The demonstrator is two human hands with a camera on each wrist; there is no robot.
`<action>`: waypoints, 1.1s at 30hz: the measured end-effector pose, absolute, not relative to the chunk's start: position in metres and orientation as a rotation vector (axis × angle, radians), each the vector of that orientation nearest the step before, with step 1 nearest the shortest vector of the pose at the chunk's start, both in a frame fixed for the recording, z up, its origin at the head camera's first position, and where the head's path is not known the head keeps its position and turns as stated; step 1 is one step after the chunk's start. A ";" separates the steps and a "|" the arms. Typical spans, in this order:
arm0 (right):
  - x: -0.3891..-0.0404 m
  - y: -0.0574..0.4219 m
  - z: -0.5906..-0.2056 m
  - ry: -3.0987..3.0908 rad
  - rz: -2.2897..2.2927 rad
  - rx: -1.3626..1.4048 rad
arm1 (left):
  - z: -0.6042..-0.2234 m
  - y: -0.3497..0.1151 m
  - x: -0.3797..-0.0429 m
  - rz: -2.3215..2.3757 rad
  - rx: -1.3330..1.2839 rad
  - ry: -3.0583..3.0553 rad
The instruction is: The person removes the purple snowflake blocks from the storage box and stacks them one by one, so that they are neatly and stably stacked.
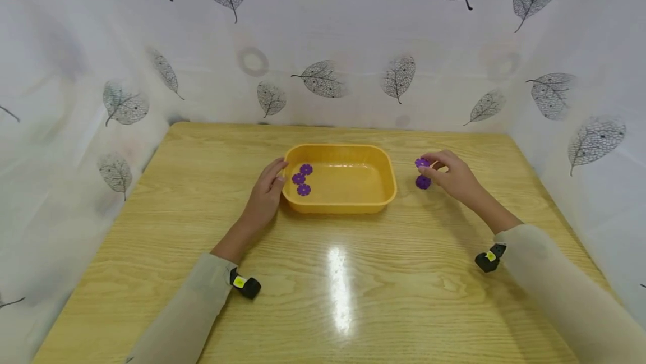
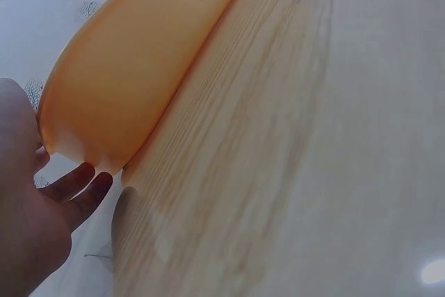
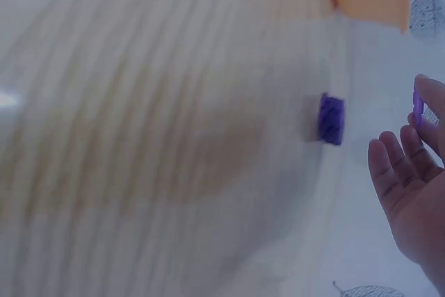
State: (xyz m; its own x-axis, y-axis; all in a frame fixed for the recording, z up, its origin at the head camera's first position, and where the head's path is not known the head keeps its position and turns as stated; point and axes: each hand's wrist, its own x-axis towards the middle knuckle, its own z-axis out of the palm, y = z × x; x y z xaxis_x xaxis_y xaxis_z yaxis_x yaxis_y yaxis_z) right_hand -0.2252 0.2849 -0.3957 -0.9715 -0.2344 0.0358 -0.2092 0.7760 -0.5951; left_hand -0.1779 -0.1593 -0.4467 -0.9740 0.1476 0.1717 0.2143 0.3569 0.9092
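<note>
A yellow plastic basin [image 1: 348, 208] sits on the table, with three purple snowflake discs [image 1: 304, 189] lying at its left end. My left hand [image 1: 262, 194] holds the basin's left rim. In the left wrist view, two of its fingers [image 2: 89, 199] hang beside the outer wall. To the right of the basin, my right hand [image 1: 456, 180] pinches one purple snowflake disc [image 1: 421, 162] between thumb and forefinger. Its other fingers are loosely bent in the right wrist view. Just below the held disc, a short stack of purple discs [image 3: 332, 119] stands on the table.
The wooden table [image 1: 282, 308] carries the basin and the discs. A white curtain [image 1: 202, 72] with grey leaf prints hangs behind the table and along both sides. A small black camera [image 1: 246, 285] is strapped at the left wrist, another [image 1: 489, 258] at the right.
</note>
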 end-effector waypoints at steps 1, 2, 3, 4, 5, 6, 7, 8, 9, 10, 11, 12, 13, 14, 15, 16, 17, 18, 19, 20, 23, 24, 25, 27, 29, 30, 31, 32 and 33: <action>-0.225 0.288 -0.397 2.922 -0.959 -0.365 | -0.446 -0.159 -0.178 -1.713 -0.338 -2.538; -0.224 0.290 -0.399 2.921 -0.944 -0.362 | -0.446 -0.160 -0.177 -1.714 -0.339 -2.538; -0.224 0.292 -0.400 2.921 -0.929 -0.363 | -0.446 -0.160 -0.177 -1.713 -0.338 -2.539; -0.223 0.294 -0.402 2.919 -0.914 -0.362 | -0.446 -0.159 -0.177 -1.714 -0.339 -2.539; -0.223 0.296 -0.403 2.913 -0.900 -0.356 | -0.446 -0.159 -0.177 -1.715 -0.337 -2.539; -0.223 0.297 -0.405 2.906 -0.889 -0.351 | -0.446 -0.159 -0.177 -1.719 -0.336 -2.537; -0.222 0.299 -0.407 2.898 -0.880 -0.344 | -0.446 -0.159 -0.177 -1.721 -0.334 -2.536; -0.222 0.301 -0.409 2.889 -0.874 -0.340 | -0.446 -0.159 -0.177 -1.723 -0.334 -2.535; -0.223 0.302 -0.411 2.879 -0.873 -0.338 | -0.446 -0.159 -0.177 -1.723 -0.337 -2.535; -0.223 0.303 -0.413 2.870 -0.871 -0.334 | -0.446 -0.159 -0.177 -1.723 -0.337 -2.534; -0.223 0.305 -0.415 2.864 -0.868 -0.335 | -0.446 -0.159 -0.177 -1.721 -0.336 -2.535; -0.224 0.305 -0.417 2.857 -0.871 -0.341 | -0.446 -0.159 -0.177 -1.720 -0.336 -2.534; -0.224 0.306 -0.419 2.854 -0.871 -0.342 | -0.446 -0.159 -0.177 -1.717 -0.337 -2.534; -0.224 0.307 -0.421 2.851 -0.870 -0.344 | -0.446 -0.159 -0.177 -1.714 -0.337 -2.536; -0.225 0.307 -0.422 2.850 -0.871 -0.345 | -0.446 -0.159 -0.178 -1.713 -0.339 -2.537; -0.225 0.308 -0.423 2.850 -0.869 -0.347 | -0.447 -0.159 -0.178 -1.711 -0.337 -2.539; -0.225 0.308 -0.423 2.851 -0.870 -0.349 | -0.447 -0.160 -0.178 -1.711 -0.338 -2.541; -0.225 0.308 -0.424 2.848 -0.876 -0.348 | -0.447 -0.160 -0.178 -1.712 -0.340 -2.542; -0.226 0.308 -0.425 2.848 -0.873 -0.348 | -0.447 -0.160 -0.178 -1.713 -0.340 -2.544; -0.226 0.308 -0.425 2.846 -0.875 -0.348 | -0.447 -0.160 -0.178 -1.713 -0.339 -2.547; -0.227 0.308 -0.427 2.841 -0.870 -0.347 | -0.446 -0.160 -0.178 -1.716 -0.337 -2.549; -0.227 0.308 -0.427 2.840 -0.868 -0.346 | -0.446 -0.160 -0.178 -1.715 -0.335 -2.550; -0.227 0.308 -0.428 2.839 -0.868 -0.344 | -0.446 -0.160 -0.178 -1.715 -0.334 -2.551; -0.228 0.308 -0.429 2.835 -0.870 -0.341 | -0.446 -0.159 -0.177 -1.715 -0.333 -2.554; -0.228 0.309 -0.429 2.833 -0.871 -0.341 | -0.445 -0.159 -0.177 -1.714 -0.329 -2.557; -0.228 0.309 -0.429 2.832 -0.872 -0.341 | -0.445 -0.159 -0.177 -1.715 -0.327 -2.558; -0.228 0.309 -0.430 2.832 -0.871 -0.343 | -0.445 -0.159 -0.177 -1.717 -0.325 -2.559; -0.228 0.309 -0.430 2.831 -0.870 -0.343 | -0.445 -0.159 -0.177 -1.718 -0.324 -2.559; -0.228 0.309 -0.430 2.831 -0.867 -0.345 | -0.445 -0.159 -0.177 -1.720 -0.323 -2.558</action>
